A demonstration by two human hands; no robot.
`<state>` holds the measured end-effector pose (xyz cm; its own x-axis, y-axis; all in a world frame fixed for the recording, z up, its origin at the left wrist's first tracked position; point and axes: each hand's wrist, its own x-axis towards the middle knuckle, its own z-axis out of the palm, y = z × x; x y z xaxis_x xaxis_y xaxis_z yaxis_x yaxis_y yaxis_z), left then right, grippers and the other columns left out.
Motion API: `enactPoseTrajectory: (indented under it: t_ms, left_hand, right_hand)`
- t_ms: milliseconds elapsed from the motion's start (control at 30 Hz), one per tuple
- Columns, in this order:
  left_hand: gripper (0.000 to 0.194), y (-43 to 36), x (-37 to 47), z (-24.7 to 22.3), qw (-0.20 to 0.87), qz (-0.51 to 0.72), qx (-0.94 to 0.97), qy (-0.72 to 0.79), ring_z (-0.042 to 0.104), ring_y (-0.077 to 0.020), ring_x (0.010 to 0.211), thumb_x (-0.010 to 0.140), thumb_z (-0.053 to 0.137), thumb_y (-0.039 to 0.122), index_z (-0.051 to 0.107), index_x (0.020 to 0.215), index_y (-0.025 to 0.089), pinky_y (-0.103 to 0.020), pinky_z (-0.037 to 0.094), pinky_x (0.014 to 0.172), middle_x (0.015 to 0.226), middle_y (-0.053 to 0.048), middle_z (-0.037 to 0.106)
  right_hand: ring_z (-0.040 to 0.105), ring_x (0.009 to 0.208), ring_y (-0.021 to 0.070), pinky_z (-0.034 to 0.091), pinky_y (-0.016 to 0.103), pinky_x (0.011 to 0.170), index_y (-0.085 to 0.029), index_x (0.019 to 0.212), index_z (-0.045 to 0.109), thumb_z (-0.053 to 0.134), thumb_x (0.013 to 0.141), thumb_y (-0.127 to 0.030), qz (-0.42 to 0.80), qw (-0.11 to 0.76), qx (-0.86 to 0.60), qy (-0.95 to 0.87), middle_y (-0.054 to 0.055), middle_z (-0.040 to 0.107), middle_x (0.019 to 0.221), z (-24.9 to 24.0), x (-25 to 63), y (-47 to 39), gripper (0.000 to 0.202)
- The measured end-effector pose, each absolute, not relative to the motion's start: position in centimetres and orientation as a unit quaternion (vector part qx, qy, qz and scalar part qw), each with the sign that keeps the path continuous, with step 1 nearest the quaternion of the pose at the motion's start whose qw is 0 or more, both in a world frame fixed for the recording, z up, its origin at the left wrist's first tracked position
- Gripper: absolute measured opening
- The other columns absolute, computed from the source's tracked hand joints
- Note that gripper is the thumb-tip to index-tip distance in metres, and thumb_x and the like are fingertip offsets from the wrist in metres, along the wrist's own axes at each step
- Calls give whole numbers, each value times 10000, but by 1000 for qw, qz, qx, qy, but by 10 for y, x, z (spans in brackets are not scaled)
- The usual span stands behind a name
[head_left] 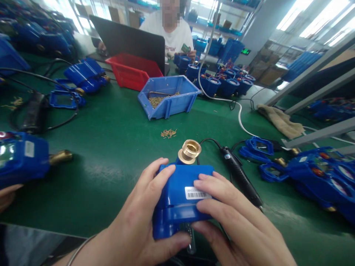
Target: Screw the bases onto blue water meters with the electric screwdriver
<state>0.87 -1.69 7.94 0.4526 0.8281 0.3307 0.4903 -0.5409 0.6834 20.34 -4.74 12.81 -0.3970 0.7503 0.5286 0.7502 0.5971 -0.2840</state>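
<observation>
We hold a blue plastic meter housing with a brass threaded fitting [181, 195] between both hands, just above the near edge of the green tabletop [111, 147]. Our left hand [138, 221] is closed around the left side of the housing, with the thumb pressed under the lower edge and the fingers lying on the top face. Our right hand [233, 214] grips the right side, and its fingers rest flat beside the white barcode label [197, 193].

We judge that this housing is stiff and rather heavy for its size, because the brass fitting [189, 150] at the far end is solid metal. The smooth plastic may be a little slippery, so the flat sides are the good place to hold it, not the round fitting.

Just to the right of the housing lies a black electric screwdriver with a cable [240, 175]. Further away we see a small heap of brass screws [168, 133] and a blue plastic bin with more screws [169, 96]. Another person sits behind a red plastic tray [133, 70] at the far side.
</observation>
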Motion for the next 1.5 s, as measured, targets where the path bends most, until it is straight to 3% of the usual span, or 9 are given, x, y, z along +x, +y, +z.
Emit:
enactPoseTrajectory:
  t_ms: [233,567,800,1100,1300,1500]
  left_hand:
    - [729,-16,10,81,254,325,826,385,314,-325,1310,796,516,538,197,1386,251,-481,383,1022,1433,-155,221]
    - [616,-15,10,81,237,347,827,373,264,-295,1340,824,492,509,251,1317,229,-450,404,1012,1454,-150,183]
    - [676,-14,10,79,251,352,826,363,296,-350,1314,778,581,465,244,1324,252,-522,402,988,1439,-168,211]
    - [643,-13,8,80,230,339,835,367,266,-274,1335,814,519,492,239,1329,227,-430,385,1029,1432,-140,203]
    - [607,-15,8,81,237,344,834,361,317,-273,1310,822,512,468,258,1318,226,-427,394,1023,1415,-142,268]
    - [574,-17,6,80,214,348,838,362,313,-238,1309,827,507,468,289,1292,213,-371,370,1045,1408,-124,271]
  right_hand:
    - [539,1146,225,419,464,1010,-166,999,598,524,787,-66,55,298,-442,-844,94,621,1157,131,199,-46,245]
    - [527,1151,186,359,475,1044,-206,988,595,494,802,-87,98,285,-459,-836,66,606,1164,136,193,-43,243]
    - [528,1155,192,371,466,1039,-193,1008,591,477,816,-85,76,282,-454,-842,81,601,1180,138,194,-45,248]
    - [498,1192,233,343,500,1041,-199,1055,607,457,878,-227,85,207,-448,-865,85,585,1215,150,190,-44,234]
    - [540,1147,194,386,391,1049,-163,973,607,458,832,-92,45,252,-458,-851,94,613,1170,144,191,-46,217]
    - [569,1105,173,424,313,1036,-141,945,615,544,822,-123,23,289,-466,-836,97,628,1147,136,196,-53,143]
